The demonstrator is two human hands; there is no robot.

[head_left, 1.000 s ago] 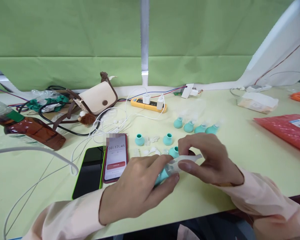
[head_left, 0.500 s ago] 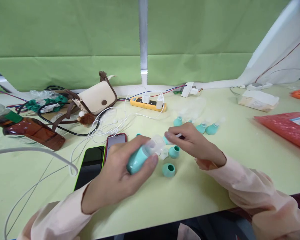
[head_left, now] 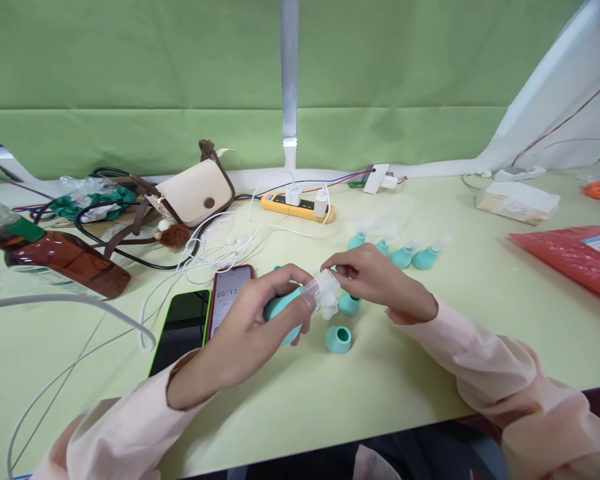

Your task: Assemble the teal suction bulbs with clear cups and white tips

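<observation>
My left hand [head_left: 253, 327] is wrapped round a teal squeeze bulb [head_left: 283, 310], tilted up to the right. A clear plastic tip [head_left: 325, 288] sticks out of the bulb's neck, between thumb and forefinger. The fingers of my right hand [head_left: 367, 273] are pinched against the far end of this tip. They mostly hide the small white piece held in them. Just below, clear plastic parts [head_left: 329, 310] show beside a teal bulb [head_left: 350, 305]. Nearer me another teal bulb [head_left: 339, 339] stands with its hole facing up.
Several teal bulbs with clear tips [head_left: 425, 257] stand behind my right hand. Two phones [head_left: 180, 330] lie left of my left hand. Beyond are white cables [head_left: 230, 257], a yellow power strip [head_left: 297, 209], a handbag [head_left: 195, 193] and a tilted bottle [head_left: 67, 260]. A red package [head_left: 575, 257] lies right.
My right hand has moved slightly left and down, bringing its fingertips to the clear tip. My left hand has shifted a little right and turned the bulb. More of the phone screen shows.
</observation>
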